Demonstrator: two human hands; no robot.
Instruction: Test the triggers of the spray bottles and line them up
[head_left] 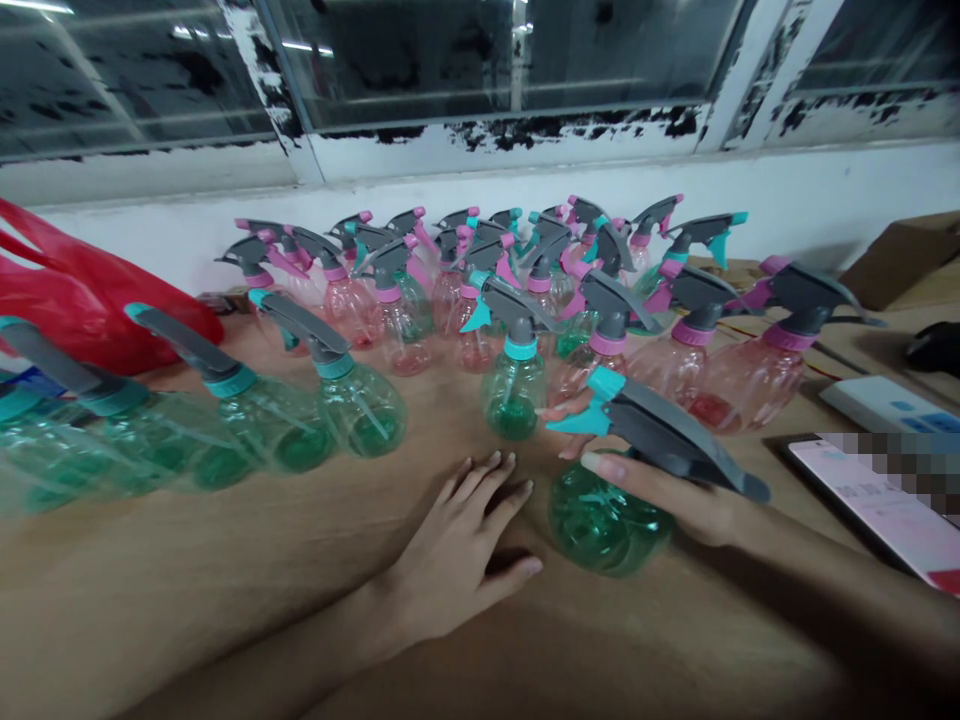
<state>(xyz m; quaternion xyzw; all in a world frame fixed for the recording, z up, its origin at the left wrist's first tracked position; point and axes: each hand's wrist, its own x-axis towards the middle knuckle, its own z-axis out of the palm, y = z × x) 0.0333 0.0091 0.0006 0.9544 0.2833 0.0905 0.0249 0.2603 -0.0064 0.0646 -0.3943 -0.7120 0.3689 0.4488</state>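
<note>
My right hand (660, 490) is closed round the neck of a green spray bottle (611, 525) with a grey head and turquoise trigger; the head points left. Part of the neck is hidden by my fingers. Flat on the table lies my left hand (465, 545), fingers spread and holding nothing, just left of that bottle. Beyond my hands stands another green spray bottle (516, 390) with a turquoise collar. A row of green spray bottles (364, 410) runs off to the left.
Pink and green spray bottles (405, 335) crowd the table's back under the window. A red plastic bag (97, 290) sits at the left. On the right are a phone (862, 500), a white box-shaped device (892, 405), a cardboard box (904, 260) and a black mouse (936, 347).
</note>
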